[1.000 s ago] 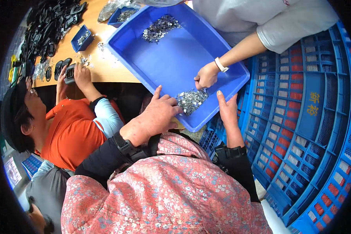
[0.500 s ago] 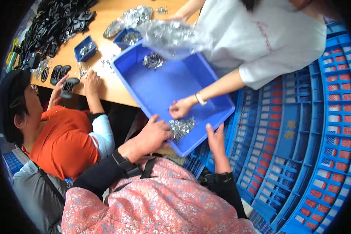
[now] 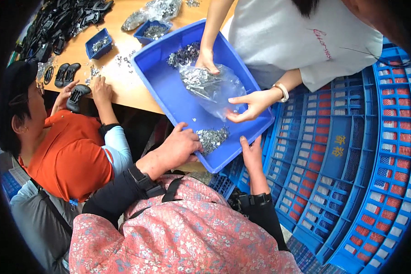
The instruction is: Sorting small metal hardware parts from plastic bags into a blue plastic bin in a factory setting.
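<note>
Loosely, left hand (image 3: 178,147) cups metal bits (image 3: 212,138).

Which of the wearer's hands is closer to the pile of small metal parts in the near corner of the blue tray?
Left. The left hand touches the pile in the tray; the right hand grips the rim beside it.

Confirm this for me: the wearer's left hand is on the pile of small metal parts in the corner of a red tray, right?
Not quite. The tray is blue, not red, as the head view shows. The rest holds: the left hand rests at the pile of small metal parts in the tray's near corner.
</note>
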Motion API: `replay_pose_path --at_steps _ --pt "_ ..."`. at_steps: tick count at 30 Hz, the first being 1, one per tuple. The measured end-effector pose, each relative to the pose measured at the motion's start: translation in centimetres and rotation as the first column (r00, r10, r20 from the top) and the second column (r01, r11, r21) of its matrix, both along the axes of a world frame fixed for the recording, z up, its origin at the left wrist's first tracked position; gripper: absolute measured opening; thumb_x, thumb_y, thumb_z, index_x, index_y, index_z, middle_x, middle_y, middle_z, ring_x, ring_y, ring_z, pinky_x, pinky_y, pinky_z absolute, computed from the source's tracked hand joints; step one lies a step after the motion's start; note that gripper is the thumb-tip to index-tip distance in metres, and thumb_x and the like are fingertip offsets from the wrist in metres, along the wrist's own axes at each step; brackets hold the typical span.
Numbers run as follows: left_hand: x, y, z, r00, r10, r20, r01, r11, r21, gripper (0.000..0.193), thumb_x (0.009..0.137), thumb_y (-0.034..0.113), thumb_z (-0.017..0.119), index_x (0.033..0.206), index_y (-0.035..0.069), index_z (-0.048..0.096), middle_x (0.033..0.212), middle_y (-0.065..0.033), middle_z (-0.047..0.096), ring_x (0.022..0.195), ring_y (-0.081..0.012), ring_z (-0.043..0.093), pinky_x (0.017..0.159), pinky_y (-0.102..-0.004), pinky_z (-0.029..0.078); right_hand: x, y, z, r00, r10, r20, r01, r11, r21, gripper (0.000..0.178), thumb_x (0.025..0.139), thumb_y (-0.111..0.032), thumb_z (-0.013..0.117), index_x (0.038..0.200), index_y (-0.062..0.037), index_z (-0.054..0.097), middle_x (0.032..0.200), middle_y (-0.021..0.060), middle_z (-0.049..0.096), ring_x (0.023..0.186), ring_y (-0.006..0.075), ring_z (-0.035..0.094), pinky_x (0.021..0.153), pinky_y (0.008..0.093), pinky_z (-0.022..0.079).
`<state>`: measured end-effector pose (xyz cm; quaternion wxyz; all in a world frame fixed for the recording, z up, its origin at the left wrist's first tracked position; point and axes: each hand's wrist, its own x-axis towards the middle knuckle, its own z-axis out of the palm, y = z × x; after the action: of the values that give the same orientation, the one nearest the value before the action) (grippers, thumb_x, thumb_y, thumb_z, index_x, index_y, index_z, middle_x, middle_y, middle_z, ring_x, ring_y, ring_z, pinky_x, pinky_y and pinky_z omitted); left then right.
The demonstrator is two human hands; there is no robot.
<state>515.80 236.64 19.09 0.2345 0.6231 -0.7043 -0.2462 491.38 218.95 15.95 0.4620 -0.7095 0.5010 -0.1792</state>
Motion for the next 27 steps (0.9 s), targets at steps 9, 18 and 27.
replay_pose_path --at_steps 9,18,27 --pt "-0.2 -0.2 0.5 1.0 -0.016 0.023 0.016 1.0 0.01 0.03 0.067 0.019 0.08 0.095 0.017 0.073 0.091 -0.0006 0.064 0.101 -0.0237 0.058 0.107 -0.0524 0.033 0.4 0.3 0.6 0.999 -0.03 0.032 0.029 0.998 0.054 0.062 0.096 -0.017 0.064 0.146 0.0012 0.032 0.135 0.0172 0.053 0.121 0.0243 0.054 0.104 0.0365 0.042" --pt "-0.5 -0.1 0.6 1.0 -0.009 0.027 0.008 0.999 0.041 0.03 0.067 0.021 0.081 0.096 0.017 0.073 0.091 -0.001 0.064 0.101 -0.0239 0.058 0.107 -0.0515 0.033 0.1 0.7 0.2 0.999 -0.046 -0.014 0.046 0.999 0.015 0.067 0.096 -0.019 0.064 0.149 -0.0002 0.029 0.136 0.0168 0.054 0.12 0.0237 0.054 0.103 0.0363 0.043" --pt "-0.2 -0.3 0.8 1.0 -0.014 0.022 0.013 0.999 0.042 0.03 0.069 0.022 0.081 0.097 0.017 0.073 0.091 -0.0013 0.063 0.102 -0.0243 0.058 0.106 -0.0517 0.033 -0.4 0.4 -1.0 1.0 -0.001 0.007 0.001 1.0 0.017 0.066 0.096 -0.017 0.063 0.149 -0.0005 0.028 0.137 0.016 0.05 0.121 0.0228 0.053 0.103 0.0354 0.043"
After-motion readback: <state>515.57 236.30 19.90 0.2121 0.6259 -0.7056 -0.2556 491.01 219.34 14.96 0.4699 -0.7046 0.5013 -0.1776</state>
